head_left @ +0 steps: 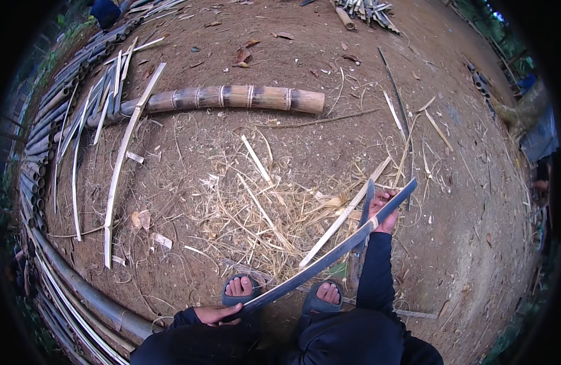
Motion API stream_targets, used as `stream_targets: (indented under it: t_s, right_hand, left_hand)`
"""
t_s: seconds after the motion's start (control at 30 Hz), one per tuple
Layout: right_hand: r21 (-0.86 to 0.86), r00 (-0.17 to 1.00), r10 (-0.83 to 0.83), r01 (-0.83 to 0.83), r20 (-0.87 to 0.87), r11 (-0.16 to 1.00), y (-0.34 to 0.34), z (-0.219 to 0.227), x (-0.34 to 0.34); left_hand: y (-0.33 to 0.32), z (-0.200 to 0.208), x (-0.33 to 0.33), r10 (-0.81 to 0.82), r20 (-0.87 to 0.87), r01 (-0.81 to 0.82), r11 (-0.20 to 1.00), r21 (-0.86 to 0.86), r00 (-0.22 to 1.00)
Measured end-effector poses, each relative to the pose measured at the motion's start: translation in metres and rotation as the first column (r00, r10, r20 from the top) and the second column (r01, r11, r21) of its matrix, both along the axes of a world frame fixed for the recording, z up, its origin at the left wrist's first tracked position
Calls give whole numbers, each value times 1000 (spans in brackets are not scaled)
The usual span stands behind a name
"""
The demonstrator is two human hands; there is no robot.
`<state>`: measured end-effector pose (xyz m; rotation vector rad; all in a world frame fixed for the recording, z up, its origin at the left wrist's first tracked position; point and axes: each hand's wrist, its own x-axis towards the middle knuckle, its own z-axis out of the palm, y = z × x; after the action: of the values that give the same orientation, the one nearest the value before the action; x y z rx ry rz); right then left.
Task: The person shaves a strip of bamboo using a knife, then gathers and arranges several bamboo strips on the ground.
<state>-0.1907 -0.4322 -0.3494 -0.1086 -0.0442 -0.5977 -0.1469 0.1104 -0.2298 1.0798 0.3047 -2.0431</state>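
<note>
A long split bamboo strip [317, 267], dark on its outer side and pale along one edge, slants across in front of me from lower left to upper right. My left hand [216, 313] grips its near end, low by my left foot. Toward the far end, my right hand [385, 210] is closed around the strip, its palm and fingers partly hidden behind it. Just left of the right hand, a dark machete-like blade [369, 198] passes behind the strip, with what looks like its handle [354, 267] lower down. Whether the right hand touches that blade I cannot tell.
Shavings [262, 213] and pale slats [347, 213] litter the dirt before my sandalled feet [325, 294]. A thick bamboo pole [232, 97] lies farther off, with split strips [101, 97] on its left end. Stacked poles [40, 146] line the left side; a bundle [371, 12] lies far back.
</note>
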Motion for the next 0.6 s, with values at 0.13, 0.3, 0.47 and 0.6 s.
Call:
stream_targets:
  t_s: [0.13,0.3,0.47,0.6]
  right_hand:
    - [10,1000,0,0,-4,1000,4,7,6]
    - [-41,999,-37,36,-30,999,-7,10,2]
    - [-69,997,-53,50,-47,996,-11,18,6]
    - [-9,999,-42,42,-25,999,-12,16,1]
  left_hand:
    - [21,-16,0,5,-71,-5,1000,1,997]
    - [-9,15,10,-33,-40,34,999,11,999]
    - [-3,14,4,-32,23,30,995,100,999]
    - [-8,20,8,-54,14,53,997,61,998]
